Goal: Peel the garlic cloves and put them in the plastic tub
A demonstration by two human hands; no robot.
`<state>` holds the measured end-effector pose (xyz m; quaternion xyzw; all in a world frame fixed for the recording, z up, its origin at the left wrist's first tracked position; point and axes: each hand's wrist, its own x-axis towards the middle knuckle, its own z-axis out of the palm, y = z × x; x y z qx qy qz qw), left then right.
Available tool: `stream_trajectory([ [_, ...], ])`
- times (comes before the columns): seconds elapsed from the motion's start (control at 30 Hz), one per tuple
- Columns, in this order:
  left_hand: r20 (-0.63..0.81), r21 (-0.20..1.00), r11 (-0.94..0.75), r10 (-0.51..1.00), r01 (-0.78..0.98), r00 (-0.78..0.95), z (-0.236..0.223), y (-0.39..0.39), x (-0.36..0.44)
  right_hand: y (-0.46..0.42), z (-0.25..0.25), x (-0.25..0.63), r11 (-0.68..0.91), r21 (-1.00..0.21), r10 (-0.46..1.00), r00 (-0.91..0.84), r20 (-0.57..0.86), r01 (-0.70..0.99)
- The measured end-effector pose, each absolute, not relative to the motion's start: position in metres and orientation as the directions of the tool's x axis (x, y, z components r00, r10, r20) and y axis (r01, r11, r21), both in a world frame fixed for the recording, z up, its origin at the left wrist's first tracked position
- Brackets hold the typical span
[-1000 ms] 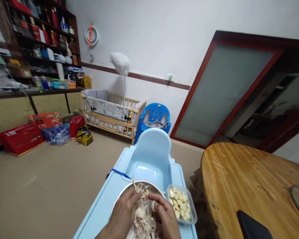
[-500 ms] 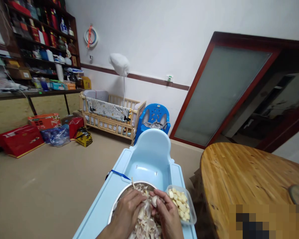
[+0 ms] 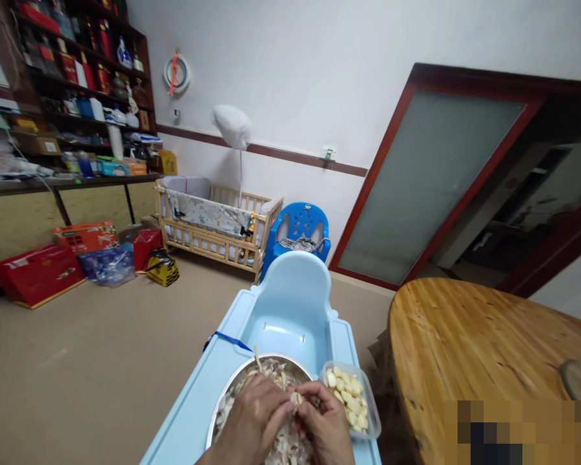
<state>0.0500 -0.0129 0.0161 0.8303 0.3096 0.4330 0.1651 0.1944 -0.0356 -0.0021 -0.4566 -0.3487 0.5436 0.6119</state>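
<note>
Over a round metal bowl [image 3: 214, 413] full of garlic skins [image 3: 288, 445], my two hands meet at a garlic clove [image 3: 297, 398]. My right hand [image 3: 326, 423] pinches the clove between thumb and fingers. From the other side my left hand [image 3: 259, 413] presses its closed fingertips against the clove; its finger ends are partly hidden. Beside my right hand stands a clear plastic box [image 3: 376, 426] holding several peeled garlic cloves [image 3: 351, 400]. Bowl and box both rest on the light blue tray of a child's high chair [image 3: 184, 387].
A wooden table [image 3: 469, 336] stands close on the right. Beyond the high chair are a blue child's seat [image 3: 303, 223] and a wooden crib [image 3: 213, 242]. Red bags [image 3: 36, 274] lie on the floor at left, below a shelf of bottles [image 3: 87, 71].
My left hand has moved slightly right, its fingertips now touching the clove. My right fingers have closed in around it, covering more of it.
</note>
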Motion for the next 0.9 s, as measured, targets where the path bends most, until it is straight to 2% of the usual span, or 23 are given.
stream_trajectory([
  [0.1,0.625,0.541,-0.763,0.646,0.353,0.438,0.017,-0.013,0.049,-0.035,-0.004,0.195,-0.006,-0.941,0.98,0.184,-0.072,-0.339],
  [0.27,0.649,0.494,-0.789,0.614,0.365,0.45,0.017,-0.013,0.048,-0.036,0.001,0.193,0.027,-0.977,0.968,0.25,-0.027,-0.211],
  [0.5,0.717,0.295,-0.825,0.525,0.482,0.458,0.008,-0.012,0.051,-0.039,0.004,0.189,0.012,-0.982,0.962,0.27,-0.041,-0.19],
  [0.9,0.684,0.361,-0.691,0.653,0.626,0.326,0.009,-0.011,0.057,-0.038,0.009,0.19,-0.026,-0.915,0.982,0.162,-0.099,-0.403],
])
